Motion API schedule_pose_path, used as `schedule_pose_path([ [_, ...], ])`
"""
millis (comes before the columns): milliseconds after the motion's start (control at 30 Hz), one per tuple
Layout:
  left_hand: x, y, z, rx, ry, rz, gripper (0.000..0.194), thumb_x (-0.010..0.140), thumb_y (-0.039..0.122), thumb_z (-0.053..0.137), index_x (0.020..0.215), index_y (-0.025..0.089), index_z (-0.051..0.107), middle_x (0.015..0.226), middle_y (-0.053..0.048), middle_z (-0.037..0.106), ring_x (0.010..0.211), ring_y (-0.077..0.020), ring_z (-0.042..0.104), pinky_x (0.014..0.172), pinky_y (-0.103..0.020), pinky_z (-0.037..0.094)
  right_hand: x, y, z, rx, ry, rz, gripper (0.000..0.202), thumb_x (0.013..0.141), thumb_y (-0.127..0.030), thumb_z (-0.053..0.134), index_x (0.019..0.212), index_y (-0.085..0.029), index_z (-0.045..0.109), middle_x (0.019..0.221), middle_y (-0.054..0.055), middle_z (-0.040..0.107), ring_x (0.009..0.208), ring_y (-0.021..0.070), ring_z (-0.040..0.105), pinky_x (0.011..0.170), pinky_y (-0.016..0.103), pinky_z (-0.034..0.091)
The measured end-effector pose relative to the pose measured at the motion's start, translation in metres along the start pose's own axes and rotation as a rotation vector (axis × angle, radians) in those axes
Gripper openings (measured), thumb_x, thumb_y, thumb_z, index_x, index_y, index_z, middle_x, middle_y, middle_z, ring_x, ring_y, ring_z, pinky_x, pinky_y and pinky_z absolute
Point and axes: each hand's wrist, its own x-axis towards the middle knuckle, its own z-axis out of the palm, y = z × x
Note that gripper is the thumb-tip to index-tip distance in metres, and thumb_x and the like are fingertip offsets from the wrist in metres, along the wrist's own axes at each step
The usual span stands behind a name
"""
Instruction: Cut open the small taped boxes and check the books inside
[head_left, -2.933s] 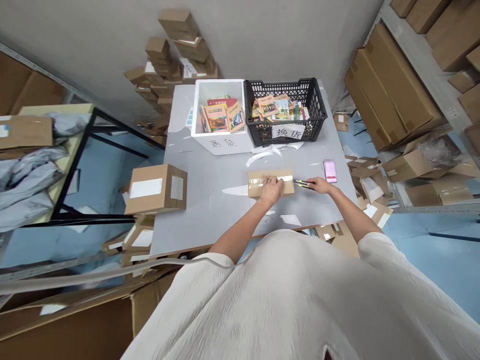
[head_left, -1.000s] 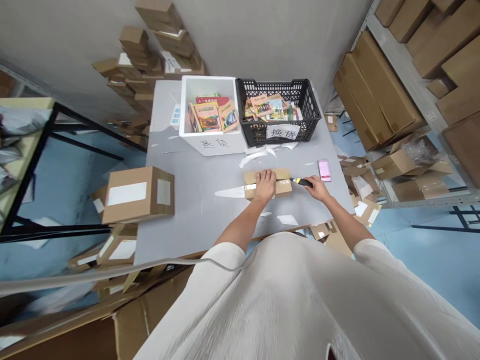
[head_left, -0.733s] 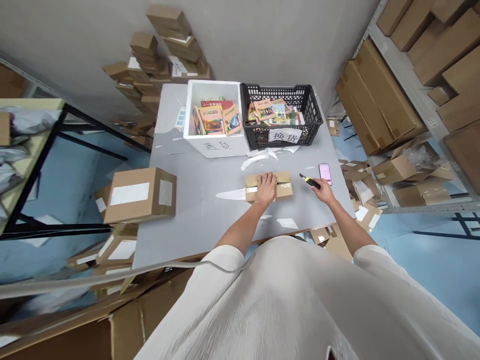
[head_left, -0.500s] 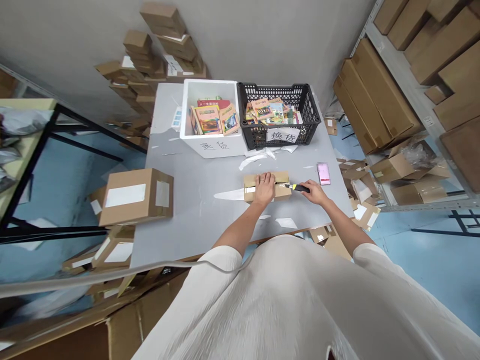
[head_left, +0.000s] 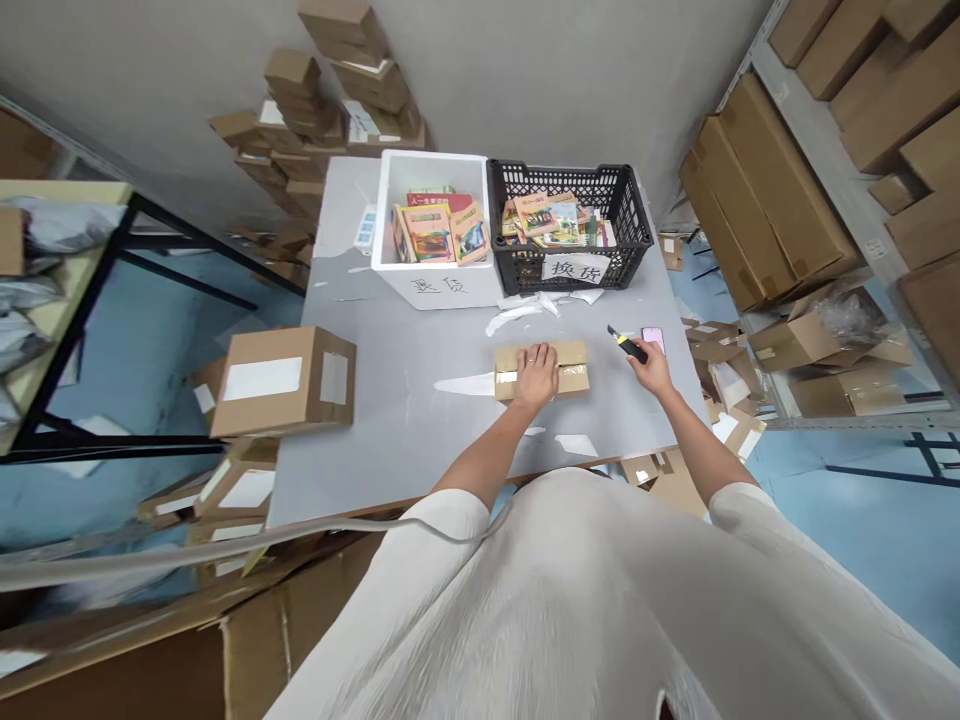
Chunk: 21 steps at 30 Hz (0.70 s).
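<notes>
A small cardboard box (head_left: 571, 370) lies on the grey table, with clear tape and a seam along its top. My left hand (head_left: 537, 374) grips it from above, fingers curled toward its far edge. Off to the right, my right hand (head_left: 651, 366) is closed around a black and yellow utility knife (head_left: 627, 344). Its blade points up and to the left, away from the box. A phone (head_left: 653, 337) with a pink screen lies just behind that hand, partly covered by it.
A white foam box (head_left: 442, 285) and a black plastic crate (head_left: 574, 268), both with books, stand at the table's back. A larger carton (head_left: 262, 385) sits at the left edge. Paper scraps (head_left: 576, 444) lie around. Shelves (head_left: 874, 250) with cartons line the right.
My right hand has drawn the knife away from the box, up and to the right toward the phone. My left hand stays on the box. The view has shifted slightly.
</notes>
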Motion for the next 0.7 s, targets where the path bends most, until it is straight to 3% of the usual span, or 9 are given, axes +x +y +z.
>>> schedule_pose_path([
  [133, -0.003, 0.002, -0.001, -0.016, -0.026, -0.022, 0.063, 0.108, 0.032, 0.042, 0.167, 0.014, 0.052, 0.183, -0.02, 0.043, 0.173, -0.0366, 0.033, 0.144, -0.063, 0.012, 0.008, -0.011, 0.003, 0.027, -0.087, -0.008, 0.059, 0.102, -0.068, 0.066, 0.14, -0.024, 0.074, 0.132, 0.016, 0.073, 0.124, 0.0373, 0.067, 0.115, 0.057, 0.056],
  [300, -0.024, -0.007, -0.015, -0.025, -0.041, 0.009, 0.062, 0.108, 0.047, 0.054, 0.164, 0.02, 0.055, 0.187, -0.018, 0.036, 0.175, -0.0387, 0.028, 0.143, -0.064, 0.015, 0.021, -0.05, 0.032, 0.034, -0.257, -0.082, 0.048, 0.101, -0.051, 0.069, 0.137, -0.021, 0.077, 0.137, 0.017, 0.073, 0.132, 0.0362, 0.067, 0.12, 0.053, 0.053],
  [467, -0.053, -0.021, -0.027, 0.0, -0.078, 0.011, 0.053, 0.107, 0.045, 0.066, 0.156, 0.025, 0.063, 0.174, -0.019, 0.051, 0.16, -0.0397, 0.047, 0.133, -0.059, 0.034, 0.044, -0.095, 0.064, -0.049, -0.429, -0.197, 0.043, 0.1, -0.043, 0.071, 0.138, -0.024, 0.078, 0.159, 0.015, 0.068, 0.154, 0.0384, 0.054, 0.131, 0.058, 0.041],
  [567, -0.061, -0.027, -0.028, 0.014, -0.094, 0.007, 0.04, 0.11, 0.039, 0.063, 0.147, 0.027, 0.068, 0.158, -0.018, 0.061, 0.144, -0.039, 0.059, 0.123, -0.057, 0.044, 0.048, -0.112, 0.073, -0.109, -0.488, -0.215, 0.041, 0.101, -0.041, 0.068, 0.137, -0.024, 0.078, 0.153, 0.015, 0.072, 0.151, 0.04, 0.056, 0.127, 0.06, 0.043],
  [700, -0.062, -0.035, -0.027, 0.015, -0.157, -0.036, 0.032, 0.113, 0.038, 0.059, 0.141, 0.027, 0.07, 0.141, -0.016, 0.065, 0.123, -0.0349, 0.069, 0.107, -0.05, 0.054, 0.042, -0.119, 0.07, -0.155, -0.512, -0.17, 0.041, 0.104, -0.045, 0.058, 0.134, -0.023, 0.077, 0.139, 0.015, 0.077, 0.139, 0.0417, 0.06, 0.116, 0.058, 0.048],
])
